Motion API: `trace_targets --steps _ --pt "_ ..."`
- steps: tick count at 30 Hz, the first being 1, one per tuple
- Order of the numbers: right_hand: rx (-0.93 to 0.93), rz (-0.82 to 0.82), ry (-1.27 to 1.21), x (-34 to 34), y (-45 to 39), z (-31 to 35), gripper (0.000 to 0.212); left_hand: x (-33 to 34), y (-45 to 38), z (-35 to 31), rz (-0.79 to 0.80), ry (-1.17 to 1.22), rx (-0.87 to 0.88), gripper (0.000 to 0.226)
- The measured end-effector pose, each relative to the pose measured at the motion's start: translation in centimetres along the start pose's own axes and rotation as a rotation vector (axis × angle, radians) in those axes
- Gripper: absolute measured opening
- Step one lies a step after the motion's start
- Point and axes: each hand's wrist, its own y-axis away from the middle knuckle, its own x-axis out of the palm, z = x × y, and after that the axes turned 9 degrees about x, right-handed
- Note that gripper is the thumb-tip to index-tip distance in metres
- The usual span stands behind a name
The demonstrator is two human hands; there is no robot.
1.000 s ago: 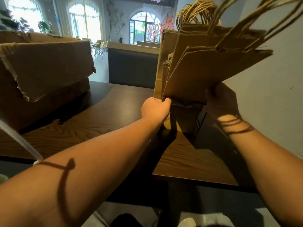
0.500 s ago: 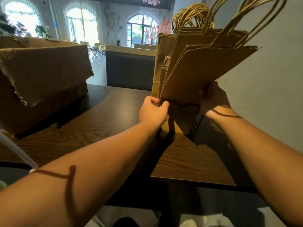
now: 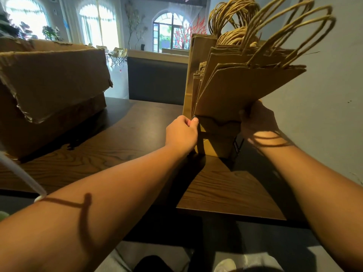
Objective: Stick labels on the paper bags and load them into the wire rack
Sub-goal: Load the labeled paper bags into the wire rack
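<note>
Several flat brown paper bags [image 3: 241, 91] with twisted paper handles stand upright in a black wire rack [image 3: 236, 146] at the right of the dark wooden table [image 3: 110, 154]. The front bags lean to the right. My left hand [image 3: 181, 134] pinches the left edge of the front bags near the rack's top. My right hand [image 3: 257, 122] grips their right edge from behind. Most of the rack is hidden by the bags. No labels show on the bags.
A large torn cardboard box [image 3: 49, 91] sits on the left of the table. A grey wall [image 3: 324, 95] runs close along the right side. A dark bench back [image 3: 157, 81] stands beyond the table's far edge. A white strap [image 3: 21, 175] hangs at the left.
The bags have come slightly lower and more upright in the rack. Both hands stay on the bags' lower edges and have barely shifted.
</note>
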Motion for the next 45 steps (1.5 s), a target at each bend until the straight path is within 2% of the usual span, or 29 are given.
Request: trace_targets --steps 3,7,10,12,16,21,23,25,27,30,32,34,36,39,42,44,45 --pt "0.025 0.048 0.028 0.7 -0.2 -0.7 0.027 -0.3 0.2 0.2 0.004 -0.076 0.014 0.028" --pt "0.060 0.076 -0.009 1.2 0.0 -1.4 0.029 -0.2 0.4 0.5 0.035 -0.174 0.077 0.022" --pt "0.090 0.141 0.052 1.0 0.8 -1.6 0.045 -0.4 0.2 0.8 0.063 -0.309 0.132 0.027" --pt "0.080 0.127 0.079 1.0 0.6 -1.8 0.053 -0.6 0.1 0.6 0.034 -0.313 0.169 0.028" --pt "-0.136 -0.016 0.112 0.8 -0.2 -2.0 0.035 -0.4 0.3 -0.4 -0.043 -0.176 0.274 0.026" --pt "-0.194 0.041 0.132 0.9 -0.4 -2.4 0.029 -0.2 -0.1 -0.4 -0.074 -0.177 0.219 0.015" --pt "-0.195 -0.044 0.006 1.3 0.1 -2.4 0.033 -0.4 -0.1 -0.6 -0.096 -0.135 0.249 0.013" --pt "-0.177 -0.153 -0.209 1.6 0.5 -2.6 0.029 -0.6 -0.2 -0.9 -0.124 -0.088 0.294 0.013" --pt "-0.172 -0.210 -0.243 1.8 0.6 -2.5 0.024 -0.8 -0.3 -1.3 -0.145 -0.075 0.315 0.012" --pt "-0.189 -0.190 -0.243 2.3 0.4 -2.3 0.034 -1.0 -0.7 -1.3 -0.147 -0.085 0.303 0.013" --pt "-0.153 -0.104 -0.301 2.5 0.3 -2.5 0.025 -0.9 -0.8 -0.9 -0.138 -0.095 0.290 0.014" --pt "-0.092 -0.038 -0.119 2.7 0.1 -3.1 0.018 -0.6 -0.7 -0.5 -0.116 -0.126 0.266 0.014" --pt "-0.066 -0.014 -0.006 2.3 0.0 -3.2 0.025 -0.2 -0.4 -0.1 -0.101 -0.137 0.238 0.015" --pt "-0.137 -0.087 0.028 1.7 -0.6 -3.3 0.021 -0.1 -0.4 -0.1 -0.100 -0.126 0.210 0.016" --pt "-0.140 -0.112 -0.116 1.7 -0.2 -3.7 0.006 -0.4 -0.4 -0.4 -0.101 -0.129 0.201 0.017" --pt "-0.106 -0.096 -0.247 1.6 0.7 -3.7 0.032 -0.4 -0.3 -0.3 -0.062 -0.170 0.200 0.017" --pt "-0.113 -0.091 -0.243 1.6 0.6 -3.8 0.037 -0.4 -0.3 -0.1 -0.031 -0.200 0.192 0.018"
